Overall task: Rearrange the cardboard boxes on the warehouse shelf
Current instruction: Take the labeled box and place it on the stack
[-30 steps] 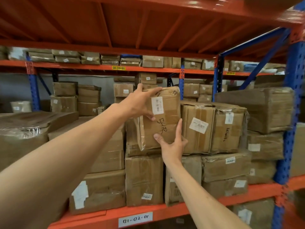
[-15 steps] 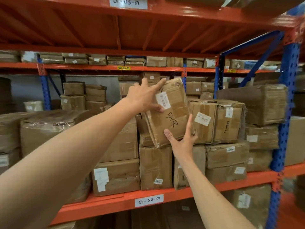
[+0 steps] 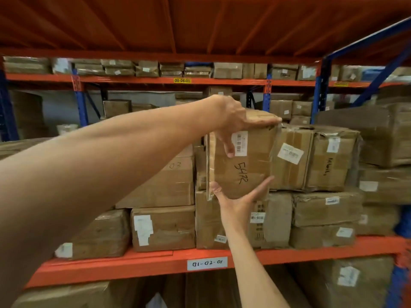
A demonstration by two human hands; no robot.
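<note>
A taped cardboard box (image 3: 251, 172) with a barcode label and black handwriting is held upright in front of the stacked boxes on the orange shelf (image 3: 311, 252). My left hand (image 3: 233, 118) grips its top edge, fingers over the top and thumb down the front face. My right hand (image 3: 238, 201) supports its bottom edge from below, palm up with fingers spread. The held box sits level with the top-row box (image 3: 311, 158) to its right, touching or nearly touching it. The box's back is hidden.
Stacked cardboard boxes fill the shelf: a large one (image 3: 164, 181) to the left, lower boxes (image 3: 163, 227) beneath, more at right (image 3: 327, 210). A blue upright (image 3: 400, 274) stands at far right. The upper orange deck (image 3: 200, 30) hangs overhead. Another rack with boxes (image 3: 226, 70) stands behind.
The held box has turned from tilted to upright and squared against the stack. My left hand shifted from its upper left corner onto its top edge; my right hand stayed under it.
</note>
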